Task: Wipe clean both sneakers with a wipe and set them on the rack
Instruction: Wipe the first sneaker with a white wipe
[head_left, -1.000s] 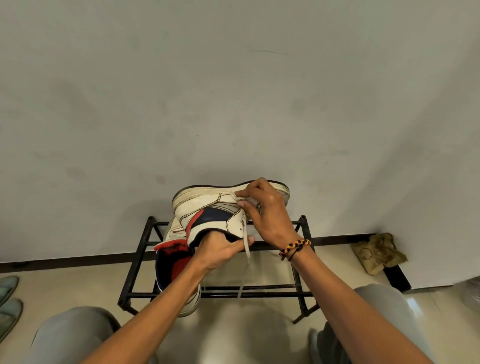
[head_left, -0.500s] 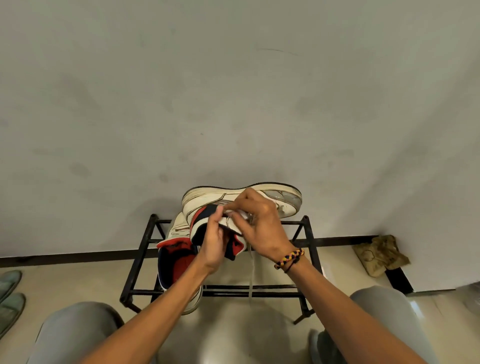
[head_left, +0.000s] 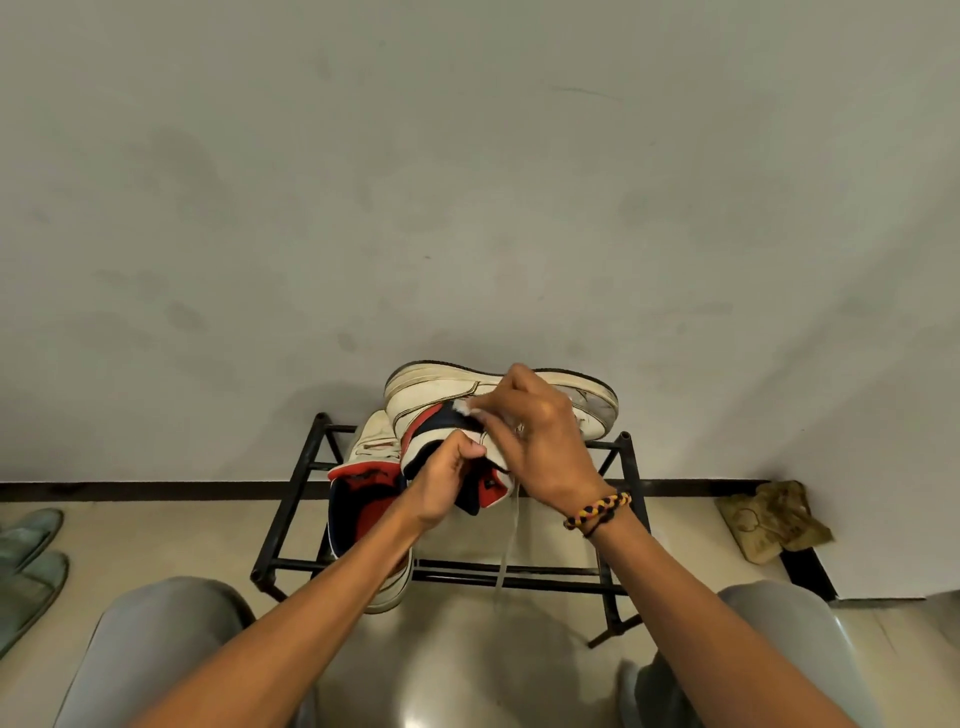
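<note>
Wiping now reaches the held sneaker's (head_left: 498, 400) collar.
Left hand (head_left: 441, 483) has shifted to pinch the tongue; right hand (head_left: 540, 431) rubs a wipe (head_left: 461, 408) there; other sneaker (head_left: 371, 499) waits racked.

This looks like the entryway or hall of a home. A low black metal shoe rack (head_left: 291, 499) stands against a plain, smudged grey wall (head_left: 467, 182) with a dark skirting strip (head_left: 156, 489), on a pale tiled floor (head_left: 171, 540). Green slippers (head_left: 31, 561) lie at the left edge, and a crumpled brownish thing, perhaps a cloth (head_left: 771, 519), sits in the corner.
</note>
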